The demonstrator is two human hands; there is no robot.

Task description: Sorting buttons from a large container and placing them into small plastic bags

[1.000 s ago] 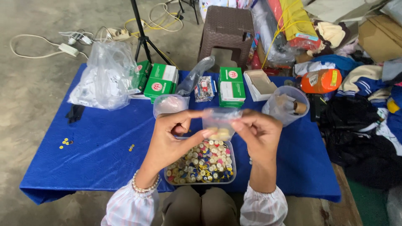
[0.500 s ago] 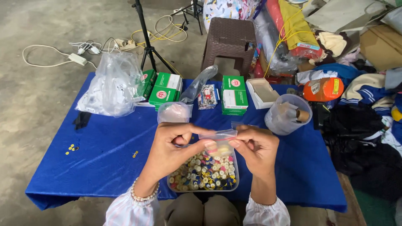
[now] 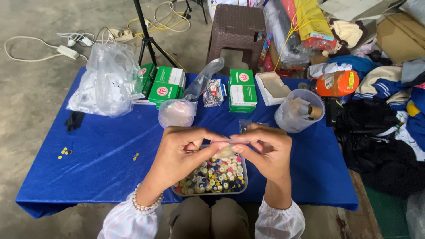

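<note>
Small clear plastic bag [image 3: 226, 146] held between both hands, above the clear tub of mixed coloured buttons [image 3: 212, 175] at the near edge of the blue-covered tabletop [image 3: 102, 155]. Bag sits at fingertip level: left hand [image 3: 183, 152] at its left end, right hand [image 3: 263, 152] at its right end. Top edge of the bag runs left to right, roughly level, long axis across the view; the body of the bag hangs down toward the tub, partly hidden behind the fingers, contents not readable. Left hand: fingers curled, thumb and forefinger closed in a pinch on the bag's edge. Right hand: likewise curled, thumb and forefinger pinching the same edge; the fingertips of the two hands nearly meet at the middle. Neither hand touches the tub. Around the work: a round translucent lidded container [image 3: 177, 113] just beyond the left hand, green and white boxes [image 3: 242, 90] further back, a clear beaker-like cup [image 3: 300, 110] to the right, a large crumpled plastic bag [image 3: 108, 79] at the back left, a few loose yellow buttons [image 3: 64, 152] on the cloth at the left.
</note>
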